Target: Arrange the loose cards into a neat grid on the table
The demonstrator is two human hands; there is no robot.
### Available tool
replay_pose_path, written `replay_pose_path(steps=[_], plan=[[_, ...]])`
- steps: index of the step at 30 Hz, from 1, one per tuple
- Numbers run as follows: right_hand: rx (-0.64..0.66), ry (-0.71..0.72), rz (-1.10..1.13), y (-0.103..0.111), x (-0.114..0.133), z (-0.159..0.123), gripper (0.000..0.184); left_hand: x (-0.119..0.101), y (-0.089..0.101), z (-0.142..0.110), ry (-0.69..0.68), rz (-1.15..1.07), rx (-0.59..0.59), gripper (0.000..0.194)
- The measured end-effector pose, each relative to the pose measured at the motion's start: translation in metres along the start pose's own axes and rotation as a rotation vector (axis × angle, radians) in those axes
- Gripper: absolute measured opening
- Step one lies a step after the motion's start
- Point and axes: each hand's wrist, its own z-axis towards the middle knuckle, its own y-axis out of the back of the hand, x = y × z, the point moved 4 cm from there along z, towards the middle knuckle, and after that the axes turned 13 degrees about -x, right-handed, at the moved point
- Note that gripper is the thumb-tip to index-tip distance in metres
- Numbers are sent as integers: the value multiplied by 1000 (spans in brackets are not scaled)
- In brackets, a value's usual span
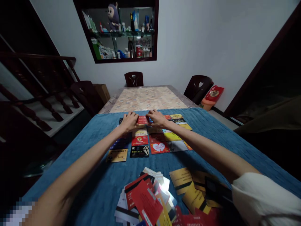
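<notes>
At the far side of the laid-out cards, a red card (142,120) lies between my two hands. My left hand (130,121) has its fingers bent and closed at the card's left edge. Against its right edge, my right hand (157,119) is curled the same way, its fingertips partly hidden. Rows of cards lie face up on the blue cloth (94,138), among them a black VIP card (139,151), a gold card (117,155), a red card with a white heart (159,147) and a yellow card (172,136). My wrists and forearms cover parts of the rows.
Nearer me lies a loose pile with a red card (147,201) on top. Beside it are gold cards (182,180), partly under a dark, blurred object (217,191). Chairs (198,88) stand around the patterned table (152,97). A shelf niche (124,33) is in the wall.
</notes>
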Motion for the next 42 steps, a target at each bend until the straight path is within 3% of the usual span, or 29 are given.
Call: replay_pose_path(steps=[10,21,42], plan=[[61,-63,0,-30,-11,45,40,29,-29,28,96,-29,60,36],[171,-107,22,-58,-17,61,37,45,-63,46,151,-54,153,37],[218,-121,1,-71,-21,65,36,49,-75,57,147,-11,252,40]])
